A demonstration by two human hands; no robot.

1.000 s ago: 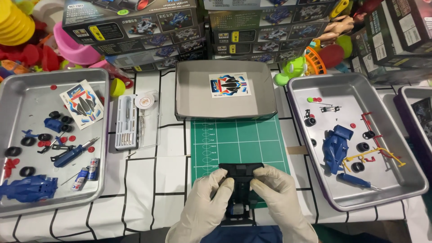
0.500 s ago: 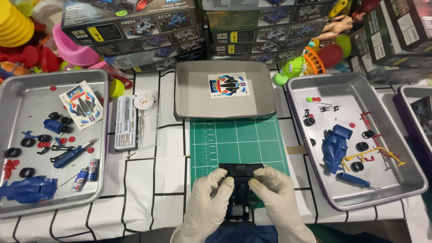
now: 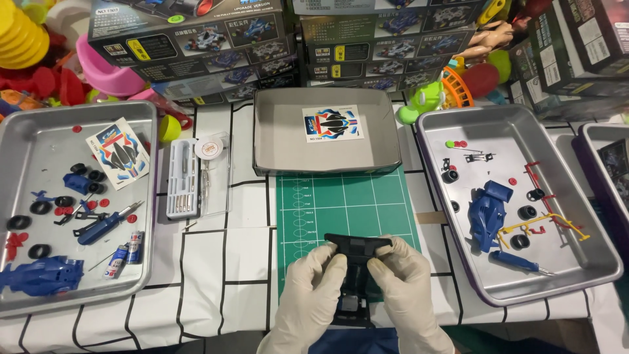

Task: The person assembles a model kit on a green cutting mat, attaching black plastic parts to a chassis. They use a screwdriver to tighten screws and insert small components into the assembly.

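Both of my hands wear white gloves and hold a black toy car chassis (image 3: pixel 357 252) over the near edge of a green cutting mat (image 3: pixel 344 203). My left hand (image 3: pixel 314 288) grips its left side and my right hand (image 3: pixel 406 285) grips its right side, thumbs on top. The chassis points away from me, its wide front bumper toward the mat's middle. Its rear end is partly hidden between my hands.
A grey box lid (image 3: pixel 275 141) with a sticker sheet (image 3: pixel 333 123) lies beyond the mat. A left metal tray (image 3: pixel 26 141) holds blue parts, black tyres and a screwdriver (image 3: pixel 105 226). A right tray (image 3: pixel 590 255) holds a blue car body (image 3: pixel 488 206). A clear tool case (image 3: pixel 196 176) and stacked boxes (image 3: pixel 190 33) are nearby.
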